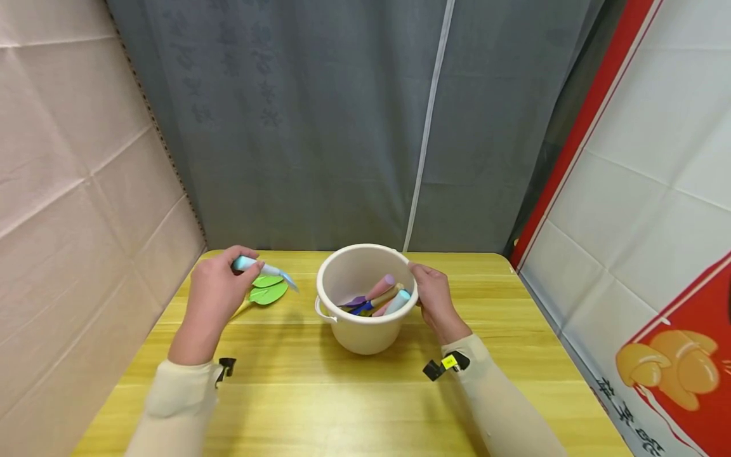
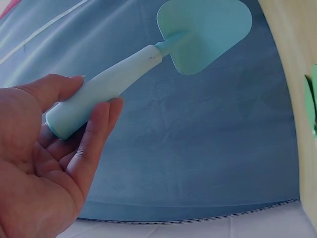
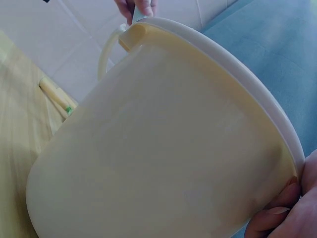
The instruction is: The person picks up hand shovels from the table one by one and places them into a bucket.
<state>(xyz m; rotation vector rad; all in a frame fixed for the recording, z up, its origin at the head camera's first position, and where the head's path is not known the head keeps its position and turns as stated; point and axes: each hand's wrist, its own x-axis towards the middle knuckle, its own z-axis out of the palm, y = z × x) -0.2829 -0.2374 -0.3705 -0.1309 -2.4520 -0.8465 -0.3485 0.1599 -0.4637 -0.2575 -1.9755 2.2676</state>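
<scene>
My left hand [image 1: 214, 292] pinches the pale blue handle of a small trowel [image 2: 106, 84] between thumb and fingers. Its flat teal blade points away from the hand, left of the bucket and above the table. A white bucket [image 1: 365, 336] stands in the middle, its carrying handle hanging on the left side. My right hand [image 1: 436, 301] grips the bucket's rim on the right, with fingers under the rim outside. Inside lie several small tools with pink, wooden and light blue handles [image 1: 381, 287]; their lower ends are partly hidden.
Two green leaf-shaped blades [image 1: 268, 292] lie on the wooden table [image 1: 285, 406] beneath and beside the left hand, one with a wooden handle [image 3: 53, 94]. A grey curtain [image 1: 297, 127] hangs behind the table; white sheets [image 1: 68, 190] line the sides.
</scene>
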